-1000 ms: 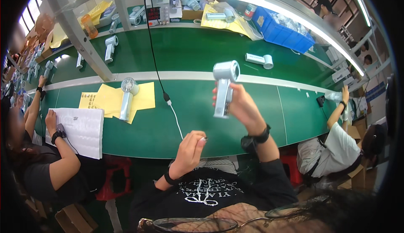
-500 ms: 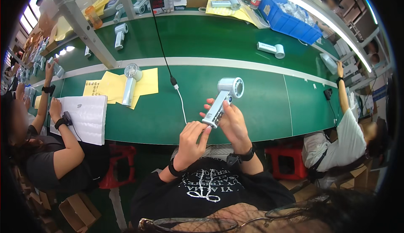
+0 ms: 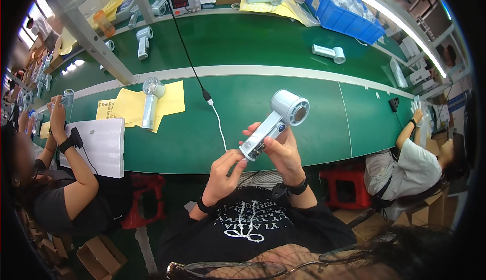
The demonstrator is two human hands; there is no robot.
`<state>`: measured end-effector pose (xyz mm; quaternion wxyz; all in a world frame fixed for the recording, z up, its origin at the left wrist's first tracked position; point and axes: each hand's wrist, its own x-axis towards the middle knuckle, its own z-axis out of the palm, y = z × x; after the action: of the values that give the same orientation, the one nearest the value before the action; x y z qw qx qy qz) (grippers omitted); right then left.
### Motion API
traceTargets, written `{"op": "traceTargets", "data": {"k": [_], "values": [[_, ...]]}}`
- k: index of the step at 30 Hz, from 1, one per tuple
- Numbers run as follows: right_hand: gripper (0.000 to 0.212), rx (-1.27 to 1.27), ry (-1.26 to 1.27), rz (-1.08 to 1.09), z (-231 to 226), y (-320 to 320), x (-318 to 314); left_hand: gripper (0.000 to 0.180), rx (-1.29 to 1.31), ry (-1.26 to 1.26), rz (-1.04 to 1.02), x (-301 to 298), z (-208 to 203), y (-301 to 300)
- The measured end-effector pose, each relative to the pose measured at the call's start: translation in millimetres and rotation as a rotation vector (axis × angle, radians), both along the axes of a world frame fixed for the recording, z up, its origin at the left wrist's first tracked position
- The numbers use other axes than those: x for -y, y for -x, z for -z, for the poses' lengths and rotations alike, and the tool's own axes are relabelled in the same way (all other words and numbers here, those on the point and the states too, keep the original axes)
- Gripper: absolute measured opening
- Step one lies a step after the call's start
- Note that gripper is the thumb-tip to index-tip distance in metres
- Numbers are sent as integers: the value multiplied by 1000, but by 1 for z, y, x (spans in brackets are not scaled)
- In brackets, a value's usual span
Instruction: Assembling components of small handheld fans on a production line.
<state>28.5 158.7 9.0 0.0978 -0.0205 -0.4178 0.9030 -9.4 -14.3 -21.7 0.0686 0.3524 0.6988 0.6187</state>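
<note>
A pale blue handheld fan (image 3: 262, 132) is tilted over the bench, its round head up to the right. My right hand (image 3: 286, 154) is wrapped round the handle, thumb beside a small round dark button. At the handle's lower end, my left hand (image 3: 224, 175) is closed in a pinch. A thin white cable (image 3: 218, 123) runs down from a black lead and its connector to those fingers. The cable's tip is hidden by them, so I cannot tell whether it is in the fan.
Another fan (image 3: 150, 105) lies on yellow paper (image 3: 173, 98) to the left, beside a white pad (image 3: 107, 146). Beyond the pale rail (image 3: 228, 70) are more fans, a blue bin (image 3: 340, 19) and a metal post (image 3: 88, 37). Co-workers sit at both sides.
The fan's head has come nearer and turned to the right. Both my hands keep their hold near its handle. The co-worker on the right has lowered an arm from the rack.
</note>
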Motion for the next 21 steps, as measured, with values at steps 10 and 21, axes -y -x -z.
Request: {"op": "traceTargets", "data": {"k": [10, 21], "values": [[59, 43, -132, 63, 8, 3, 6, 3, -168, 29, -87, -4, -3, -4], [58, 26, -243, 196, 19, 5, 13, 7, 25, 106, -42, -4, 7, 4]]}}
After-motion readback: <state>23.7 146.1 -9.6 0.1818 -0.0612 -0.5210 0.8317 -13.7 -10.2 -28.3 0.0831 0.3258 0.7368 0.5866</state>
